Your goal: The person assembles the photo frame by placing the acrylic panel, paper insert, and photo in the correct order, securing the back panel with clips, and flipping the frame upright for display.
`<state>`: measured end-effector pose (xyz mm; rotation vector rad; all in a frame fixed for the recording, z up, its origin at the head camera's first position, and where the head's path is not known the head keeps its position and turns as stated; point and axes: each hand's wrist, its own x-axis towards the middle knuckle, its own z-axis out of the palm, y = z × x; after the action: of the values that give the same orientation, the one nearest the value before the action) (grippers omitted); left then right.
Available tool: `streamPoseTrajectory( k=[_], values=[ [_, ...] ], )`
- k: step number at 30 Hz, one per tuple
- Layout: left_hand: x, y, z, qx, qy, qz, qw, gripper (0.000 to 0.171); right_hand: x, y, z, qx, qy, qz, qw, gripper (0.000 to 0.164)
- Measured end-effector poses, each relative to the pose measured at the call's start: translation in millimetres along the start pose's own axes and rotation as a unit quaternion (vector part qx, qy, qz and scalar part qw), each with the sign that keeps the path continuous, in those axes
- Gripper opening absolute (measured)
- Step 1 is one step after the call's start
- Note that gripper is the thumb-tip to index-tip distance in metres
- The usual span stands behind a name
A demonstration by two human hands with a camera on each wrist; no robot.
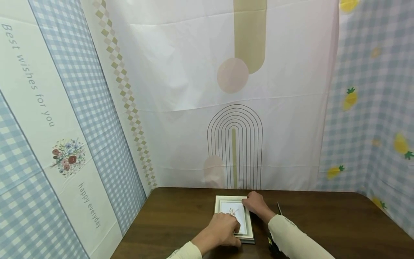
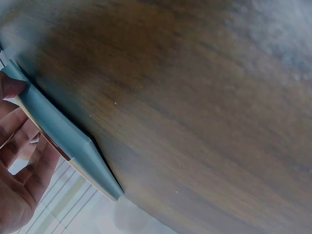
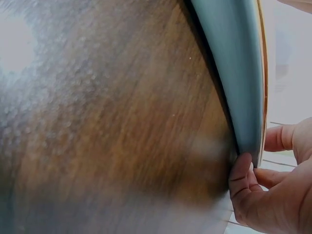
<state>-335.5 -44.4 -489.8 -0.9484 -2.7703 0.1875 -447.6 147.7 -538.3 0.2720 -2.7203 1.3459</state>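
Observation:
A cream picture frame point(image 1: 217, 205) with a plant print under its glazing lies face up on the brown table. My left hand point(image 1: 222, 229) is over its near left part, fingers bent across the front and thumb at the near edge. In the left wrist view that thumb presses the blue-grey side of the frame point(image 2: 56, 119). At the far right corner my right hand point(image 1: 258, 205) grips the frame. The right wrist view has its fingertips point(image 3: 241, 168) pinching the corner, beside the blue-grey side wall of the frame point(image 3: 239, 73).
Under the right forearm lies a partly hidden dark object with a yellow patch point(image 1: 270, 242); a thin metallic tip point(image 1: 279, 208) shows beyond the sleeve. The wooden table point(image 1: 181, 216) meets a white patterned cloth point(image 1: 181, 144) at the back. Checked cloths hang on both sides.

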Motion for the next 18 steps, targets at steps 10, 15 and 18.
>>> streamPoseTrajectory(
  k=[10,15,18],
  values=[
    [0.2,3.4,-3.0,-0.021,0.001,-0.008,0.9997,0.033,-5.8,-8.5,-4.7,0.005,0.002,0.035,0.999,0.039],
    [2.1,2.5,-4.3,-0.033,-0.004,-0.012,0.9994,0.033,-7.9,-13.9,-7.2,-0.025,-0.001,0.056,0.998,0.042],
    [4.8,1.0,-6.1,-0.042,-0.023,-0.018,0.9987,0.03,0.7,-1.2,-6.4,-0.026,-0.004,0.031,0.999,0.041]
  ],
)
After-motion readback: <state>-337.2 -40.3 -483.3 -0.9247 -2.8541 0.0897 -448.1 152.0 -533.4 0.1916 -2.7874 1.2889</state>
